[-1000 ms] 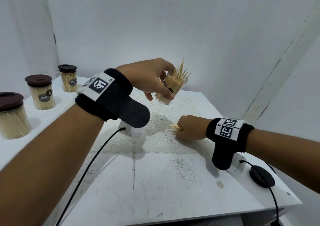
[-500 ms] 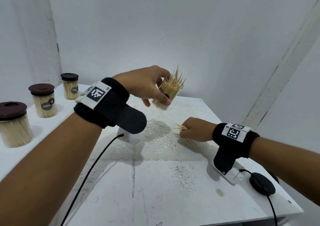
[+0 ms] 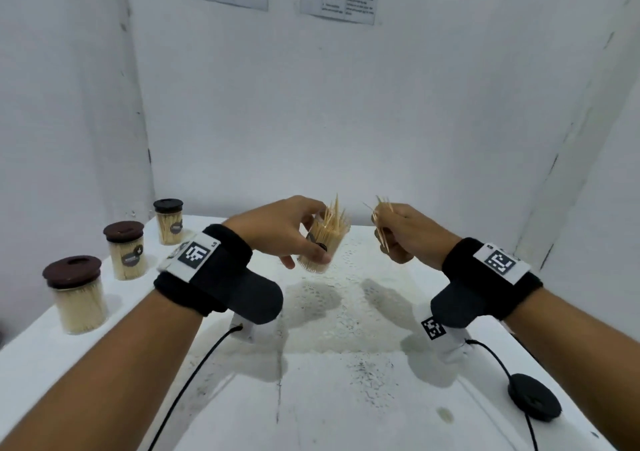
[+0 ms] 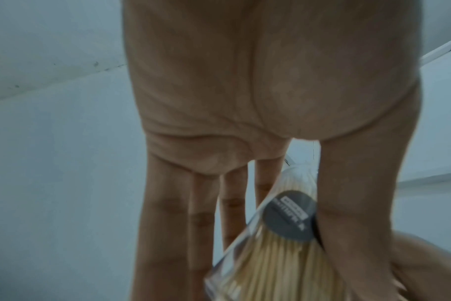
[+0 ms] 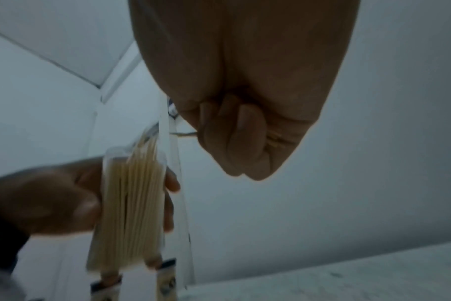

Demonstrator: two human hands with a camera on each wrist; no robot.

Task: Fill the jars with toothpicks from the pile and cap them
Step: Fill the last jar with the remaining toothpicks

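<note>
Left hand [image 3: 277, 232] grips jar [image 3: 323, 248]; right hand [image 3: 410, 232] pinches toothpicks [image 3: 381, 220].

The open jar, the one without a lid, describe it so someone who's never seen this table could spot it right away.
Start at the white table: three capped jars stand in a row along its left edge. The open jar is not among them; the left hand holds it tilted in the air above the table's middle. It alone has no lid, and toothpicks bristle out of its mouth.

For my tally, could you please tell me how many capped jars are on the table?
3, in a row along the table's left edge: the nearest jar, the middle jar and the farthest jar. None looks hidden.
</note>
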